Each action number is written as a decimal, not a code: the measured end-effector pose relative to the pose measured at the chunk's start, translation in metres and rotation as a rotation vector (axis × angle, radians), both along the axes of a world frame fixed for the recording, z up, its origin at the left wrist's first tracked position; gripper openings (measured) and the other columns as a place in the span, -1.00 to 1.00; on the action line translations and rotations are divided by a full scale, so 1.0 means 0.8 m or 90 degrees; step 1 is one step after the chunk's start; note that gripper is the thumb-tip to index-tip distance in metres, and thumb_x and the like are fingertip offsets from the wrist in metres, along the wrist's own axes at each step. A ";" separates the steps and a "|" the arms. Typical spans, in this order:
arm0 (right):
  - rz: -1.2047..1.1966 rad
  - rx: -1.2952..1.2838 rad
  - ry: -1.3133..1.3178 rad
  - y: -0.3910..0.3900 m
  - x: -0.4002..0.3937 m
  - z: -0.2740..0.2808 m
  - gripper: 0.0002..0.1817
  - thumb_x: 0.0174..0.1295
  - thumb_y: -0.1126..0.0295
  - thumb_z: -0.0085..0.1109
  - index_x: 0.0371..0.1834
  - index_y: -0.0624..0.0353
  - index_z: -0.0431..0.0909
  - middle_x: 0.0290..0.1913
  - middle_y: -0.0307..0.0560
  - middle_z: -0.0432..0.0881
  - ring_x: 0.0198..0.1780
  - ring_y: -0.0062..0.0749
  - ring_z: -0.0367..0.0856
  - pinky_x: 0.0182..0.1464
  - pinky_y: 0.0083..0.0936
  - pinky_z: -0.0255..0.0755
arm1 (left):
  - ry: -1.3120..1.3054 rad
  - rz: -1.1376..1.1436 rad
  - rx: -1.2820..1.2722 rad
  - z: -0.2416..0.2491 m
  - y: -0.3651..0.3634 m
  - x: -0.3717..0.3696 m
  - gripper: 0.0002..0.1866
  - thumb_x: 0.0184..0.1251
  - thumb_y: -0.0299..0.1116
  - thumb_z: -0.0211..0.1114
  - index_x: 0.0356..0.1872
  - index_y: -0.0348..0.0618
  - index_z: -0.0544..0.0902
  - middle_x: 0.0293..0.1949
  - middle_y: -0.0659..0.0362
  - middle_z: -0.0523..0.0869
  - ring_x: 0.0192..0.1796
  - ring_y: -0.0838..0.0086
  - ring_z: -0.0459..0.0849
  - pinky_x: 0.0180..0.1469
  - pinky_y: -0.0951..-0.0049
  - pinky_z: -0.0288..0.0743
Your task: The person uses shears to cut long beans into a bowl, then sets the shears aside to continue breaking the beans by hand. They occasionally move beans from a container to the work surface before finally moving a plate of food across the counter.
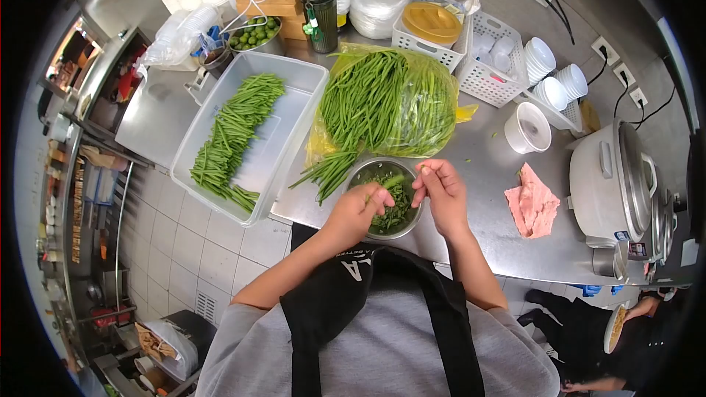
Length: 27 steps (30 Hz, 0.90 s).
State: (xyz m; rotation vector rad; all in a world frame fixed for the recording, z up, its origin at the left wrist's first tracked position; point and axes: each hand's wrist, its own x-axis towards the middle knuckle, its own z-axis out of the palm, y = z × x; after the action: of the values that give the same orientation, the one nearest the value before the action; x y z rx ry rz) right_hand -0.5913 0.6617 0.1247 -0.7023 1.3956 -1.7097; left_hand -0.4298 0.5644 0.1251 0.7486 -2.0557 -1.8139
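Both hands are over a metal bowl (pixel 393 229) with short green pieces in it. My left hand (pixel 359 212) is closed at the bowl's left side, pinching green beans that point up and right. My right hand (pixel 441 195) is at the bowl's right rim, its thumb and fingertips pressed together; a tiny green bit seems to show at them. Behind the bowl, long green beans (pixel 364 99) spill from a yellow-tinted plastic bag (pixel 430 106). To the left, a translucent tub (pixel 276 140) holds a long pile of trimmed beans (pixel 239 132).
A pink cloth (pixel 531 202), a white cup (pixel 527 128) and a large cooker (pixel 603 176) stand to the right. Baskets (pixel 493 59), a dark tumbler (pixel 320 18) and a bowl of green citrus (pixel 256 35) line the back. Another person (pixel 625 345) holds a plate at lower right.
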 end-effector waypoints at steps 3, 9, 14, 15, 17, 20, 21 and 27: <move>0.024 0.067 0.168 0.005 0.003 0.001 -0.79 0.27 0.50 0.07 -0.03 0.23 0.49 -0.37 -0.19 0.54 -0.43 -0.60 0.49 -0.38 -0.70 0.41 | 0.082 0.111 0.234 -0.008 -0.004 -0.005 -0.66 0.47 -0.11 -0.07 -0.28 -0.17 0.52 -0.60 0.26 0.47 -0.53 0.57 0.42 -0.41 0.58 0.32; 0.043 0.010 0.509 0.005 0.033 -0.001 -0.77 0.17 0.51 0.15 -0.08 0.18 0.59 -0.36 -0.07 0.55 -0.29 -0.27 0.56 -0.19 -0.49 0.43 | 0.224 0.158 0.356 -0.005 -0.013 -0.008 -0.64 0.48 -0.07 -0.08 -0.24 -0.15 0.50 -0.58 0.25 0.47 -0.52 0.60 0.44 -0.41 0.60 0.34; 0.019 0.057 0.605 0.003 0.036 -0.006 -0.87 0.19 0.52 0.11 -0.20 0.23 0.55 -0.34 0.01 0.56 -0.34 -0.14 0.54 -0.26 -0.41 0.42 | 0.220 0.115 0.248 -0.004 0.003 -0.008 -0.63 0.49 -0.08 -0.13 -0.25 -0.17 0.48 -0.56 0.22 0.47 -0.52 0.57 0.45 -0.41 0.61 0.35; 0.010 0.054 0.576 0.003 0.037 -0.010 -0.89 0.20 0.52 0.09 -0.22 0.24 0.54 -0.36 -0.01 0.56 -0.35 -0.19 0.55 -0.28 -0.42 0.42 | 0.233 0.093 0.213 -0.007 0.005 -0.007 -0.64 0.49 -0.08 -0.13 -0.25 -0.18 0.48 -0.54 0.21 0.48 -0.51 0.57 0.46 -0.41 0.61 0.37; 0.022 0.066 0.387 0.002 0.038 -0.018 -0.90 0.24 0.51 0.06 -0.23 0.24 0.53 -0.37 -0.08 0.57 -0.37 -0.32 0.55 -0.33 -0.48 0.41 | 0.241 0.021 0.049 -0.006 0.011 -0.002 -0.78 0.47 -0.34 -0.07 -0.27 -0.23 0.51 -0.39 0.16 0.52 -0.45 0.56 0.49 -0.33 0.56 0.45; 0.063 0.098 -0.003 0.001 0.041 -0.023 -0.89 0.29 0.48 0.01 -0.22 0.24 0.52 -0.40 -0.19 0.55 -0.38 -0.54 0.51 -0.37 -0.59 0.37 | 0.213 -0.079 -0.125 0.010 0.022 0.006 -0.90 0.33 -0.52 0.05 -0.24 -0.24 0.53 -0.30 0.06 0.50 -0.36 0.37 0.55 -0.24 0.46 0.48; 0.066 0.102 -0.071 -0.001 0.041 -0.023 -0.89 0.30 0.47 0.01 -0.22 0.24 0.52 -0.41 -0.23 0.53 -0.39 -0.60 0.49 -0.38 -0.63 0.35 | 0.223 -0.091 -0.161 0.011 0.022 0.008 -0.91 0.31 -0.53 0.05 -0.25 -0.24 0.53 -0.29 0.05 0.51 -0.34 0.31 0.55 -0.23 0.42 0.48; 0.037 0.151 -0.026 -0.001 0.020 -0.032 -0.87 0.21 0.54 0.08 -0.18 0.22 0.49 -0.45 -0.26 0.47 -0.49 -0.64 0.37 -0.42 -0.69 0.31 | 0.204 -0.086 -0.387 0.017 0.012 0.011 -0.92 0.26 -0.50 0.10 -0.27 -0.24 0.52 -0.26 -0.02 0.55 -0.22 0.05 0.55 -0.18 0.21 0.46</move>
State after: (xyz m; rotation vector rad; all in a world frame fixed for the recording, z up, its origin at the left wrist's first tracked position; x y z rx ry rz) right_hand -0.5753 0.6605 0.0993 -0.5665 1.5039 -1.4756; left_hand -0.4209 0.5737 0.1386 0.1438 -2.2792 -1.1507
